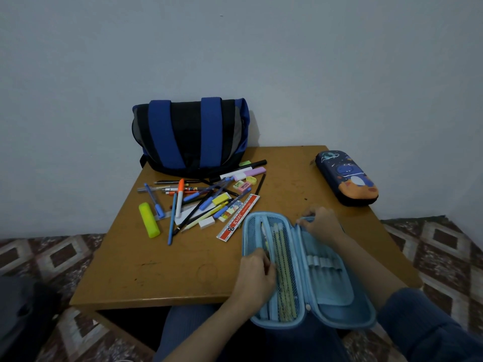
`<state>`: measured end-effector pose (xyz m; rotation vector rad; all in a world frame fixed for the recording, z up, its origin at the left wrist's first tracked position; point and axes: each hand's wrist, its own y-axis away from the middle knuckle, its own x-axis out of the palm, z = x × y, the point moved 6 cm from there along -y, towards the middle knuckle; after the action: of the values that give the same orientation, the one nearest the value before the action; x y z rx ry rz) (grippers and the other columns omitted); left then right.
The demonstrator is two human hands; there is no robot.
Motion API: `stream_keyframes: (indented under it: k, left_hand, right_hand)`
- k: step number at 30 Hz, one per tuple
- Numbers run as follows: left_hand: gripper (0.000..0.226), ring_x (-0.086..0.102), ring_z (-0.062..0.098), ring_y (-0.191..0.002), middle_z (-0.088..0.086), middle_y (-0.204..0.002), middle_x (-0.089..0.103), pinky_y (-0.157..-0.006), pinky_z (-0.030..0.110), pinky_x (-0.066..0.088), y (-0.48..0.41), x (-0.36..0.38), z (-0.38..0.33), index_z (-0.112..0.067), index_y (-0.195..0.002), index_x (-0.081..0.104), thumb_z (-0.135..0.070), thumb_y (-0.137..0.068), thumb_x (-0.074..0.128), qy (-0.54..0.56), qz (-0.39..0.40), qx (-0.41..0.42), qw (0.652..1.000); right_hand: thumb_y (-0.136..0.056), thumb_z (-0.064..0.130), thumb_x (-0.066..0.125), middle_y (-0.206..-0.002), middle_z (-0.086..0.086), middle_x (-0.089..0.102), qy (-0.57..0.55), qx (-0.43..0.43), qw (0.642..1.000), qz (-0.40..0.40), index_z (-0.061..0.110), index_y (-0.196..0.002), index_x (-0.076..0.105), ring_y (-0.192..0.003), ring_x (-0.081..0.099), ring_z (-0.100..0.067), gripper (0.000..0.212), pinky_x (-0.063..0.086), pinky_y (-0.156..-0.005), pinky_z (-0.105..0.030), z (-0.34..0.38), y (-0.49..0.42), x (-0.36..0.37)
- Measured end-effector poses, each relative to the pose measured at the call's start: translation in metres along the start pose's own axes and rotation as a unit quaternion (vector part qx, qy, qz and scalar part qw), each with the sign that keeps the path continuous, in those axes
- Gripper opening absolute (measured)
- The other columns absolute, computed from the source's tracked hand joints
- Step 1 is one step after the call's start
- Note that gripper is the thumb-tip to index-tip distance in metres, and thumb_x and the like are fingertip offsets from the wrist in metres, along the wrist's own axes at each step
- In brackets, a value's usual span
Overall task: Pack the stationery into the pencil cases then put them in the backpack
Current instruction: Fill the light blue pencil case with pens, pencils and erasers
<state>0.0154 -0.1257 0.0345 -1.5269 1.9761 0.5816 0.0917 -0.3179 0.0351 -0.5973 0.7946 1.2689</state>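
"Where's the case you're filling?"

"The light blue pencil case [332, 291] lies open flat at the near right of the table [146, 270], and its near end hangs over the edge above my lap. Green pencils [285, 270] lie lengthwise in the mesh pocket [261, 231] on its left half. A row of elastic loops [324, 263] crosses the right half."

"And your hands?"

"My left hand [257, 273] is on the left half, fingers curled in tight at the edge of the mesh pocket, right beside the pencils. I can't tell whether they pinch mesh alone or a pencil too. My right hand [320, 223] is at the far end of the case, fingers bent narrow and gripping the rim near the spine."

"What's around it?"

"A red-and-white ruler [238, 218] lies just beside the case's far left corner. Past it is a loose pile of pens [198, 199], erasers and markers, with a yellow highlighter [149, 223] at the pile's left edge. Behind the pile, the blue and black backpack [190, 134] stands against the wall. Well apart, at the table's far right edge, the dark blue pencil case [347, 178] with a cartoon print lies closed. Patterned floor tiles [444, 246] show on both sides of the table."
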Motion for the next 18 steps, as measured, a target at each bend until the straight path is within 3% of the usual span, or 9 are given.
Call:
stream_keyframes:
  k: [5, 9, 13, 16, 18]
  left_hand:
    - [0.023, 0.049, 0.001, -0.062, -0.010, -0.074, 0.050, -0.054, 0.010, 0.044, 0.002, 0.003, 0.000, -0.024, -0.075, 0.041, -0.017, -0.094, 0.051, 0.015, 0.010, -0.011, 1.000]
    - [0.019, 0.057, 0.005, -0.083, -0.003, -0.094, 0.059, -0.060, 0.008, 0.044, -0.001, -0.002, 0.009, -0.025, -0.093, 0.044, -0.015, -0.089, 0.060, 0.081, 0.006, -0.055, 0.995]
    - [0.030, 0.059, 0.007, -0.084, 0.002, -0.101, 0.061, -0.063, 0.013, 0.046, -0.008, 0.000, 0.016, -0.022, -0.106, 0.045, -0.014, -0.085, 0.065, 0.095, 0.018, -0.104, 0.990]
    - [0.023, 0.055, 0.003, -0.076, 0.003, -0.097, 0.063, -0.057, 0.009, 0.041, -0.014, -0.006, 0.019, -0.018, -0.105, 0.048, -0.010, -0.087, 0.062, 0.068, -0.003, -0.106, 0.992]
    - [0.022, 0.053, 0.003, -0.074, 0.003, -0.095, 0.064, -0.054, 0.008, 0.039, -0.019, -0.011, 0.024, -0.018, -0.100, 0.047, -0.009, -0.087, 0.061, 0.063, -0.017, -0.110, 0.992]
  right_hand:
    - [-0.084, 0.025, 0.068, -0.075, -0.011, 0.062, 0.000, 0.002, 1.000, -0.007, 0.001, -0.083, 0.065, -0.068, 0.052, -0.020, 0.024, 0.037, -0.053, -0.028, 0.001, 0.001, -0.001]
    - [-0.085, 0.023, 0.067, -0.081, -0.012, 0.062, 0.001, 0.006, 1.000, -0.014, 0.000, -0.089, 0.065, -0.073, 0.053, -0.020, 0.024, 0.040, -0.058, -0.029, 0.003, 0.003, -0.001]
    - [-0.085, 0.020, 0.066, -0.088, -0.022, 0.066, 0.007, -0.005, 1.000, -0.024, -0.005, -0.093, 0.064, -0.073, 0.056, -0.025, 0.027, 0.040, -0.060, -0.029, 0.009, 0.003, 0.001]
    - [-0.087, 0.019, 0.063, -0.095, -0.026, 0.065, 0.005, -0.031, 0.999, -0.028, -0.008, -0.099, 0.063, -0.086, 0.060, -0.035, 0.029, 0.042, -0.065, -0.032, 0.023, -0.002, 0.004]
    - [-0.087, 0.020, 0.064, -0.106, -0.024, 0.064, 0.005, -0.044, 0.999, -0.028, -0.008, -0.106, 0.062, -0.097, 0.059, -0.034, 0.035, 0.044, -0.073, -0.031, 0.033, -0.010, 0.006]
